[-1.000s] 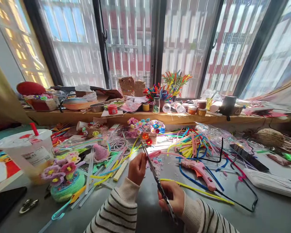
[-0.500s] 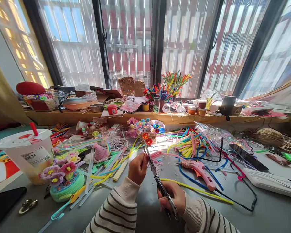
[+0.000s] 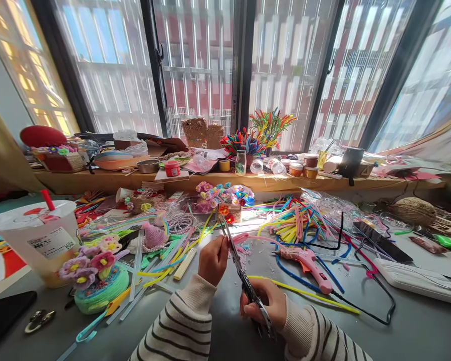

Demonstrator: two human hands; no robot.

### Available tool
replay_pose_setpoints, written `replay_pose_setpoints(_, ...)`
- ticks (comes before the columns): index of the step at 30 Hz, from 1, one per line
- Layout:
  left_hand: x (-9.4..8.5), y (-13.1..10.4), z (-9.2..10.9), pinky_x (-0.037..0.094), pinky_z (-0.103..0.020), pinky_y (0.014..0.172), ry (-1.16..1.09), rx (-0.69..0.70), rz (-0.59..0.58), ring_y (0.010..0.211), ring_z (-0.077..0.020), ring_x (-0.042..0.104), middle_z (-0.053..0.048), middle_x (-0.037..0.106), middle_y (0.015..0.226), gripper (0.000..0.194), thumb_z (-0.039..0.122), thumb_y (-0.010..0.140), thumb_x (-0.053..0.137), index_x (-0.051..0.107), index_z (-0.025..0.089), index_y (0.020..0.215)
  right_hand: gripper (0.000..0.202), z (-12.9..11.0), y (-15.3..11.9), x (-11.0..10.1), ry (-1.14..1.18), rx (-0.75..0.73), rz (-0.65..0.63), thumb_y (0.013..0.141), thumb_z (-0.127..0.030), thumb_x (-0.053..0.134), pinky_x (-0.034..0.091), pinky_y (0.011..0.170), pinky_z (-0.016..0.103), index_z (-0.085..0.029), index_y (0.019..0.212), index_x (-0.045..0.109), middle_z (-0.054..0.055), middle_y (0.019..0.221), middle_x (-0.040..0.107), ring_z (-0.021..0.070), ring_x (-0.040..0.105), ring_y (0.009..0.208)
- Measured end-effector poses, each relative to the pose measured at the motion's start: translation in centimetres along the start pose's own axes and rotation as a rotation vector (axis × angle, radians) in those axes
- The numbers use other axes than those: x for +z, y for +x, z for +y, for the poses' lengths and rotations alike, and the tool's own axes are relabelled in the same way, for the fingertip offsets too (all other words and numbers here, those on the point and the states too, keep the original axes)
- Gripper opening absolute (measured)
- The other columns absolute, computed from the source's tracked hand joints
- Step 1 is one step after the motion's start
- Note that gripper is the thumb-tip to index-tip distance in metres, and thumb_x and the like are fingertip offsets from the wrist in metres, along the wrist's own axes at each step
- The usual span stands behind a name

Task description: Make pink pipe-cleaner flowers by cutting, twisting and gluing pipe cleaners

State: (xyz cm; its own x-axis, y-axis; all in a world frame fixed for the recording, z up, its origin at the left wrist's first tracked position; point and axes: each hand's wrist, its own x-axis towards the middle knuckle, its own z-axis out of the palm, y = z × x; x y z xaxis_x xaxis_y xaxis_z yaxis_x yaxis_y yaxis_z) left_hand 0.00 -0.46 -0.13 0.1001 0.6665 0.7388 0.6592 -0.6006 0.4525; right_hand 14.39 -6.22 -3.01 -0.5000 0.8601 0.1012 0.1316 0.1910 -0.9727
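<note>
Scissors [image 3: 237, 264] occupy the centre, slanting from the right hand [image 3: 265, 303] up past the left, points directed away from the wearer, blades slightly parted. The right hand is curled around the handles; the left hand [image 3: 213, 259] is closed in a thumb-and-finger pinch, apparently on the near end of a pink fuzzy stem [image 3: 261, 238], although the blades partly mask the contact. Beneath the blades lie pale pink and bluish clippings [image 3: 244, 249], from which some cutting may be judged complete; the pink stem runs on to the right at length, so more could remain, but how much cannot be told. Bare grey tabletop [image 3: 227, 326] extends between the forearms and toward the wearer, giving the elbows their main room; its near edge is out of view. To the right, a yellow stem [image 3: 308, 293] and a pink glue gun [image 3: 306, 264] with its black cord limit sideways movement; to the left, glue sticks [image 3: 136, 265] and a flowered yarn piece [image 3: 101, 291] do likewise. Beyond, a cluttered ledge [image 3: 195, 187] closes the far side.
</note>
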Motion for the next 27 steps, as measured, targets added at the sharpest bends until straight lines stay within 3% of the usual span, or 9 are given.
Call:
replay_pose_setpoints(7, -0.16, 0.06, -0.44, 0.027, -0.022, 0.043, 0.077, 0.038, 0.005, 0.041, -0.0096, 0.037, 0.003, 0.039, 0.045, 0.023, 0.020, 0.076, 0.033, 0.036, 0.019, 0.053, 0.049, -0.30, 0.65, -0.34, 0.002, -0.003, -0.011, 0.054, -0.061, 0.047, 0.038, 0.051, 0.023, -0.013, 0.061, 0.047, 0.002, 0.057, 0.048, 0.0126, 0.047, 0.057)
replay_pose_setpoints(15, -0.12, 0.24, -0.19, 0.026, -0.021, 0.044, -0.036, -0.047, -0.076, 0.042, -0.0086, 0.034, 0.004, 0.034, 0.045, 0.026, 0.024, 0.078, 0.029, 0.032, 0.019, 0.053, 0.043, 0.30, 0.91, 0.20, 0.187, 0.068, 0.009, 0.048, -0.053, 0.059, 0.041, 0.041, 0.026, -0.015, 0.055, 0.041, -0.004, 0.040, 0.043, 0.0090, 0.044, 0.036)
replay_pose_setpoints(27, -0.02, 0.43, -0.11, 0.027, -0.021, 0.043, -0.092, -0.048, -0.079, 0.042, -0.0086, 0.036, 0.003, 0.037, 0.045, 0.027, 0.024, 0.077, 0.031, 0.033, 0.019, 0.051, 0.039, -0.07, 0.61, 0.37, 0.194, 0.064, 0.031, 0.048, -0.048, 0.061, 0.041, 0.041, 0.024, -0.015, 0.054, 0.042, -0.004, 0.041, 0.044, 0.0101, 0.047, 0.037)
